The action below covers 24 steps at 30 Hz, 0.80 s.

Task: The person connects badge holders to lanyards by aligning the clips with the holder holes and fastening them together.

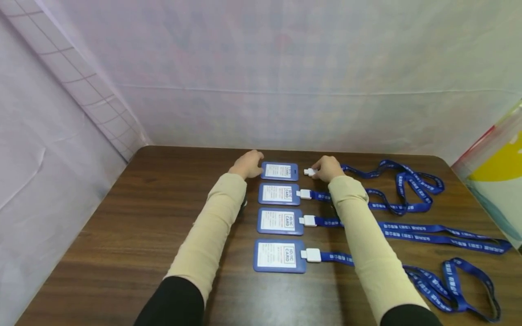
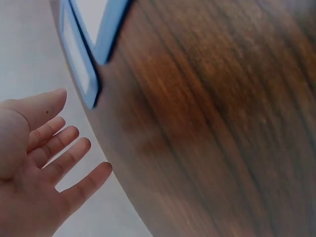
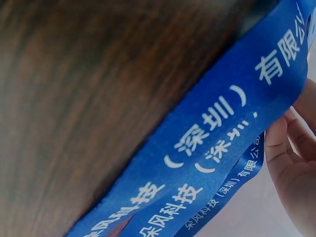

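Observation:
Four-sided blue ID card holders lie in a column, each showing a white card. At the left end of the farthest card holder point(image 1: 279, 171) is my left hand point(image 1: 248, 164); in the left wrist view its fingers point(image 2: 69, 155) are spread loosely and hold nothing. My right hand point(image 1: 327, 168) pinches the white clip point(image 1: 309, 172) of the farthest blue lanyard point(image 1: 401, 174). A small gap separates this clip from the holder's slotted right end. In the right wrist view, the printed lanyard strap point(image 3: 217, 118) passes in front of the hand, and the clip is hidden.
Nearer me, the second card holder point(image 1: 278, 194), third card holder point(image 1: 280, 221) and nearest card holder point(image 1: 279, 256) each meet a white clip with a blue lanyard running right. A white cloth point(image 1: 285, 90) hangs behind the brown table point(image 1: 163, 203).

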### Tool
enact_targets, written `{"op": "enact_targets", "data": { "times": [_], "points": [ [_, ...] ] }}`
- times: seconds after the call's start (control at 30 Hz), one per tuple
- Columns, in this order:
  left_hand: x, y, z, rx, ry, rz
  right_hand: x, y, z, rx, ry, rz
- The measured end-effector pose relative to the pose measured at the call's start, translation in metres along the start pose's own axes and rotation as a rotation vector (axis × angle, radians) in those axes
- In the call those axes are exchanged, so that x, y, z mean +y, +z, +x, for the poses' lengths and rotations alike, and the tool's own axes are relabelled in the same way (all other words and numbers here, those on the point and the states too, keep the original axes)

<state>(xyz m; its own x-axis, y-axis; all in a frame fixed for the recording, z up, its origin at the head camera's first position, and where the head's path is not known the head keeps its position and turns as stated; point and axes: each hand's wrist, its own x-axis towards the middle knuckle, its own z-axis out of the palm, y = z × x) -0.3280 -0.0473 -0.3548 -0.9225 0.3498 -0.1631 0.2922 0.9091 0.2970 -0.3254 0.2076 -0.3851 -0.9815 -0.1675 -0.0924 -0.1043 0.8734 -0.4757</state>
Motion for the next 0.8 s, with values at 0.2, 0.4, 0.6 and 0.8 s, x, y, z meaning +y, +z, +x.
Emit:
{"op": "enact_targets", "data": {
  "times": [0.2, 0.4, 0.6, 0.8],
  "points": [
    [0.008, 0.007, 0.000, -0.056, 0.022, 0.109, 0.003, 0.003, 0.003, 0.007, -0.005, -0.007],
    [0.009, 0.011, 0.000, -0.093, 0.007, 0.140, 0.001, 0.004, 0.003, 0.011, -0.017, -0.008],
    [0.009, 0.012, -0.002, -0.082, 0.010, 0.168, -0.004, 0.003, 0.000, 0.013, -0.027, -0.043],
    [0.012, 0.014, -0.003, -0.042, -0.006, 0.195, -0.004, 0.002, 0.000, 0.016, -0.063, -0.092]
  ]
}}
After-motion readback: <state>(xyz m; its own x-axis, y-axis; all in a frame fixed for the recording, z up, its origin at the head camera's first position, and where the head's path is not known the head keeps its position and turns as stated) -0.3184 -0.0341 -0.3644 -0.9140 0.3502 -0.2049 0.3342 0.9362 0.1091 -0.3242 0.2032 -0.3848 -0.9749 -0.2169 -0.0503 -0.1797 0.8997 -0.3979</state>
